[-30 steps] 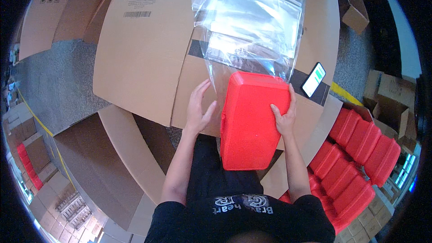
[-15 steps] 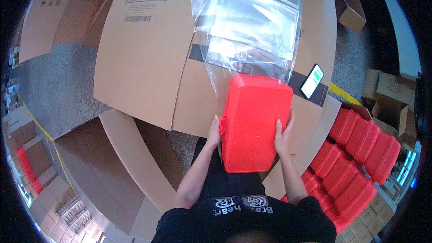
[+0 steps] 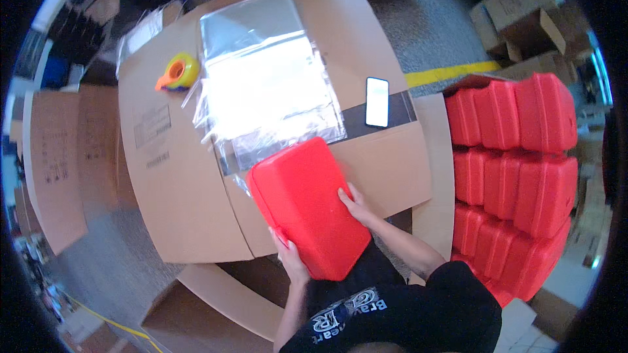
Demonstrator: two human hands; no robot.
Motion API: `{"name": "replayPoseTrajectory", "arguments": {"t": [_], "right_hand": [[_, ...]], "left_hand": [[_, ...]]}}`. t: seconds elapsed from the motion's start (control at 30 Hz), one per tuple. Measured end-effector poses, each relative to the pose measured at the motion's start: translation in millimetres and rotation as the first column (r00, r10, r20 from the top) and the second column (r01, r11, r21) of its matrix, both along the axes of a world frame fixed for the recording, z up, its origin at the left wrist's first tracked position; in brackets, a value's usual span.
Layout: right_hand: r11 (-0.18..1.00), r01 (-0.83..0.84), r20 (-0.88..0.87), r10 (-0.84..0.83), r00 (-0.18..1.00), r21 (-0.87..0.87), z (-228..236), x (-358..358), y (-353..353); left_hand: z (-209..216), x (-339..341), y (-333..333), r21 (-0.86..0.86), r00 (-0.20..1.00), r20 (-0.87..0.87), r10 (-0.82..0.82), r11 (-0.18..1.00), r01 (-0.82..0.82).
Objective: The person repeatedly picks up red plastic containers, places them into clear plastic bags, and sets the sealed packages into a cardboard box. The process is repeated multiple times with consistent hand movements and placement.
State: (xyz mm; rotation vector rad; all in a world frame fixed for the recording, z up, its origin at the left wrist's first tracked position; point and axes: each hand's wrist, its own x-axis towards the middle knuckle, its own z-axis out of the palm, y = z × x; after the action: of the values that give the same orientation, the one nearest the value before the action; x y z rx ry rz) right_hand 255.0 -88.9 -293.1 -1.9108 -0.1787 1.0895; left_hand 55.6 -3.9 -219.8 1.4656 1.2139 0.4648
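Observation:
Between my two hands is a red plastic case, tilted over the near edge of the cardboard surface. My left hand grips its left side near the lower corner, by the latch. On the opposite long side, my right hand presses with thumb and fingers. The case's far end is beside a stack of clear plastic bags, which shine brightly in the light. Whatever lies under the case is hidden.
A phone with a lit screen lies right of the bags. A yellow and orange tape dispenser stands at the left. Several red cases are stacked in a carton at the right. An open carton is at the near left.
My view has swung to the right, bringing the tape dispenser and the stacked cases further into sight. The red case has turned and tilted between my hands, which still hold both its sides.

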Motion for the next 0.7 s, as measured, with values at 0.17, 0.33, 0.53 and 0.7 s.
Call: {"name": "replayPoseTrajectory", "arguments": {"t": [0.17,0.33,0.53,0.7], "right_hand": [[0.985,-0.065,-0.204,0.097,0.974,0.159,-23,14,12],[0.950,0.189,-0.215,-0.136,0.967,0.250,27,25,-8],[0.995,0.019,0.480,-0.064,0.875,0.098,70,-19,9],[0.995,-0.073,0.609,0.015,0.793,0.071,61,-2,30]], "left_hand": [[59,43,-30,0.296,0.670,-0.632,-0.388,0.678,0.672],[53,48,-4,0.252,0.608,-0.633,-0.480,0.615,0.747],[1,16,25,0.203,0.961,-0.171,-0.219,0.946,0.252],[-26,32,-5,-0.186,0.994,0.097,0.044,0.982,-0.025]]}}
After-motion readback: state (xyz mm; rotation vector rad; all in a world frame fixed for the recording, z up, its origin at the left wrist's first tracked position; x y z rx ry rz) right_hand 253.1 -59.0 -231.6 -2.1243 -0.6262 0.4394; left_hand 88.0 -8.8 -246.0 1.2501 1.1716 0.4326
